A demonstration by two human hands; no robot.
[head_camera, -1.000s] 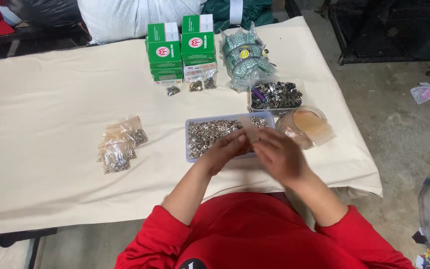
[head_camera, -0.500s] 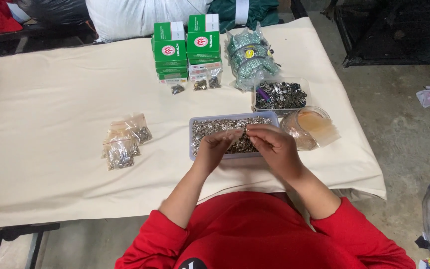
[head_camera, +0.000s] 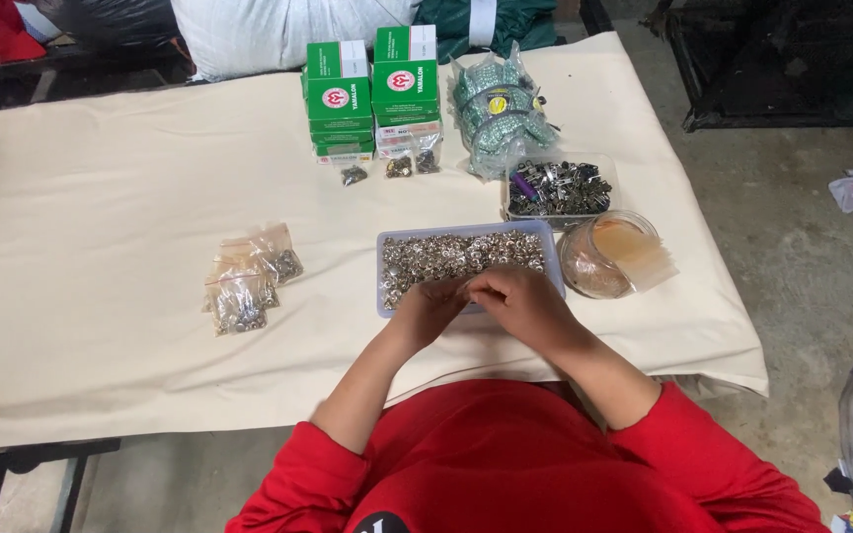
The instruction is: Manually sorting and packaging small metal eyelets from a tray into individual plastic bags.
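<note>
Tray [head_camera: 545, 233] of small silvery metal rings sits at the table's near edge, straight ahead of the person in red sleeves. Head view: both hands meet over the tray's near rim, fingertips bunched together. Left hand [head_camera: 433, 306] is curled narrow, fingers pinched toward the right hand [head_camera: 523, 304], which is also closed in, knuckles up; something small seems pinched between them, but I cannot tell what, nor which hand has it. Compared with a second ago, the hands have slid forward from the cloth in front of the tray to its near rim and onto the rings; judged from that, they are picking or sorting pieces there. Beyond the tray, just right: a second clear tray [head_camera: 557, 188] of darker metal bits, and a round clear tub [head_camera: 599, 259] with a stack of small clear bags leaning in it. Farther back: two piles of green boxes [head_camera: 372, 94] and a bundle of greenish packets [head_camera: 499, 114]. Well to the left lie a few small filled bags [head_camera: 247, 279] on the cream cloth [head_camera: 91, 217]. None of these has shifted.
</note>
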